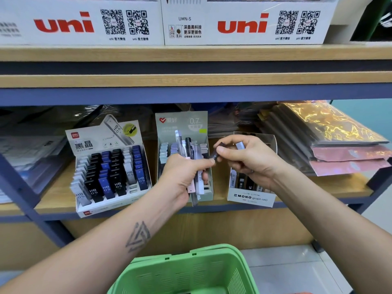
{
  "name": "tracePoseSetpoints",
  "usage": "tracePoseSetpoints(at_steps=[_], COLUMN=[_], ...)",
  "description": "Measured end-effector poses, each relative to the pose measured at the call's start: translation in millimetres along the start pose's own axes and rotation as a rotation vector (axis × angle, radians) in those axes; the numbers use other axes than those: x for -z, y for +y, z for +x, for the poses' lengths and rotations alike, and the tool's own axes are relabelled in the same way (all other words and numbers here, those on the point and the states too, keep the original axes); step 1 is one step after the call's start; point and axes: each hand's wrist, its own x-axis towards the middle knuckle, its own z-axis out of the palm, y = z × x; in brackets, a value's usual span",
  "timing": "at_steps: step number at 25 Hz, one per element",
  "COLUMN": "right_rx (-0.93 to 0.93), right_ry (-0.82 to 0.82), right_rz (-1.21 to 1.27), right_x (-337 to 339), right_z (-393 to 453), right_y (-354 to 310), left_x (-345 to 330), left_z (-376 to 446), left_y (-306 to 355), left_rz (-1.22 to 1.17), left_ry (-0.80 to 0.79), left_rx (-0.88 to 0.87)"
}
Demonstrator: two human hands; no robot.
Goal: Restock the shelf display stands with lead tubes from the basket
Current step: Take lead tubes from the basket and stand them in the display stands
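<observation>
Head view: wood shelf (pixel 212 205) w/ blue metal frame, another wood shelf above carrying white uni boxes (pixel 244 22). Pale tiled floor at lower right.

On the shelf, L to R: deli stand (pixel 110 166) packed w/ black, blue and grey HB 0.5 tubes; green 0.7 stand (pixel 182 128) just beside it; MONO stand (pixel 251 194) a bit apart, few tubes inside. Far right, a stack of shiny wrapped packs (pixel 331 141) runs to the shelf edge. Far left, blurred flat stock in plastic.

Left hand (pixel 182 172) sits in front of the 0.7 stand, grip curled round a bundle of tubes (pixel 194 158) – clear, black, pink, standing roughly upright. Right hand (pixel 250 158) is above the MONO stand, thumb and fingers pinching one black tube (pixel 216 153), tilted, its lower end touching the left thumb tip. A pale tube end (pixel 240 145) pokes up behind the right fingers.

Green basket (pixel 191 272) sits low, centre, below the shelf front edge, between the forearms. Bare shelf strip shows between the 0.7 and MONO stands and along the front edge.
</observation>
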Motion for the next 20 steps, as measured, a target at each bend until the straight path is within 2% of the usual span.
tracePoseSetpoints(at_steps=[4,8,12,15,18,20], right_rx=[0.023,0.059,0.050,0.109,0.177,0.169], right_ry=[-0.043,-0.064,-0.052,-0.033,-0.058,-0.085], right_rz=[-0.054,-0.120,-0.121,-0.293,-0.512,-0.593], right_x=[5,1,2,4,2,-2], right_z=[-3,-5,-6,-9,-10,-11], right_y=[4,3,3,1,-4,-5], left_x=[11,15,11,6,-3,-9], left_z=[5,10,12,10,4,2], left_y=[8,8,10,12,13,12], left_rz=[-0.081,0.085,0.208,0.312,0.462,0.450], left_ry=[0.048,0.142,0.170,0.165,0.079,0.045], left_rx=[-0.006,-0.140,-0.223,-0.269,-0.341,-0.340])
